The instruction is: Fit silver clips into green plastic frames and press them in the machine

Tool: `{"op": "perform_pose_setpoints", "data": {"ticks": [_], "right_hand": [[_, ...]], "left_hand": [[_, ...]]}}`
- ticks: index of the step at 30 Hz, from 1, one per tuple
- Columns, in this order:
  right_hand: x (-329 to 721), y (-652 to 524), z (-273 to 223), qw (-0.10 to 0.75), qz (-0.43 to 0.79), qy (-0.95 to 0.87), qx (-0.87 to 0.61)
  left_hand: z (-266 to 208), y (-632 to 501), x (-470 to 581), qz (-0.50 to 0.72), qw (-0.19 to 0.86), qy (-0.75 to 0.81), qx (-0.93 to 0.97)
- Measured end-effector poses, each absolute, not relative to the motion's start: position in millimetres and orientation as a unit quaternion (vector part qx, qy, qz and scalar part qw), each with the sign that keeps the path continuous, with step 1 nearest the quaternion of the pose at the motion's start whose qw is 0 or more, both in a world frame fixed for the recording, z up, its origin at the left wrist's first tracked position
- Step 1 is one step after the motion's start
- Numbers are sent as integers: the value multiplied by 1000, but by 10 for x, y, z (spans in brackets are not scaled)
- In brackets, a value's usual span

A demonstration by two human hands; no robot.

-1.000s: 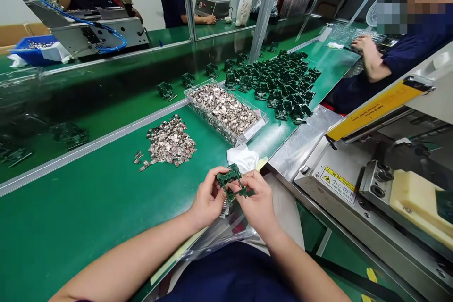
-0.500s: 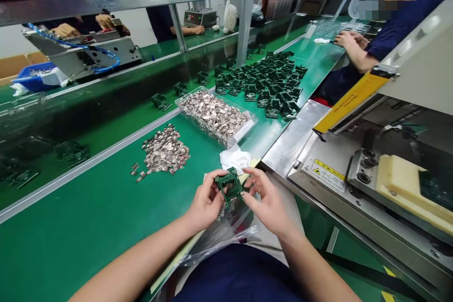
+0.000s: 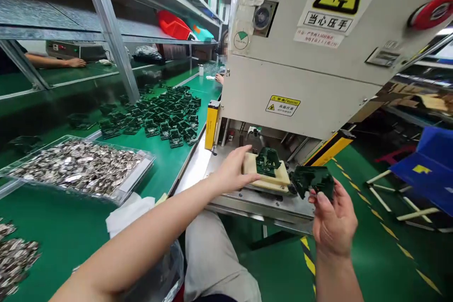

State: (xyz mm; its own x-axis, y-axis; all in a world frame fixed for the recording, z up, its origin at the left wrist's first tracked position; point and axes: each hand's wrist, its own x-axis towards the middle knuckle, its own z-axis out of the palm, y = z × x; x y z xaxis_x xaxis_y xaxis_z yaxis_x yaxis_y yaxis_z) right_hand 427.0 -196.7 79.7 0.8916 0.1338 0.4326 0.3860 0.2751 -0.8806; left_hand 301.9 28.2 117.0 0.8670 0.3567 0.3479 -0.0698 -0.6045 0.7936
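Observation:
My right hand (image 3: 334, 219) grips a dark green plastic part (image 3: 313, 180) between thumb and fingers, just right of the cream fixture (image 3: 249, 164). A second green plastic part (image 3: 268, 161) sits in that fixture. My left hand (image 3: 235, 170) reaches to the fixture's left side with thumb and fingers apart, holding nothing. Whether its fingertips touch the fixture, I cannot tell. Behind the fixture rises a pale press machine (image 3: 307, 75) with warning labels, its opening directly above and beyond the fixture.
Yellow-black guards (image 3: 211, 125) flank the machine opening. On the green bench lie a heap of green parts (image 3: 166, 113), a clear tray (image 3: 136, 181) of small metal pieces, a loose metal pile (image 3: 16, 262) and a white cloth (image 3: 129, 212). A blue chair (image 3: 424, 165) stands right.
My view has swung right from the bench to the machine. Both hands have moved from the bench edge to the fixture; my left hand has let go of the green part it held.

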Motion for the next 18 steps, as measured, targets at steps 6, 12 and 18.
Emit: {"op": "perform_pose_setpoints", "data": {"ticks": [6,12,18], "right_hand": [[4709,-1824,940,695,-32,-303,-651],[4859,-1345,1276,451,53,-478,-752],[4945,-1446,1206,367,37,-505,-781]], "left_hand": [[1303,277,3508,273,525,127,796],[1088,460,2302,301,614,186,705],[373,649,1491,170,658,256,687]]}}
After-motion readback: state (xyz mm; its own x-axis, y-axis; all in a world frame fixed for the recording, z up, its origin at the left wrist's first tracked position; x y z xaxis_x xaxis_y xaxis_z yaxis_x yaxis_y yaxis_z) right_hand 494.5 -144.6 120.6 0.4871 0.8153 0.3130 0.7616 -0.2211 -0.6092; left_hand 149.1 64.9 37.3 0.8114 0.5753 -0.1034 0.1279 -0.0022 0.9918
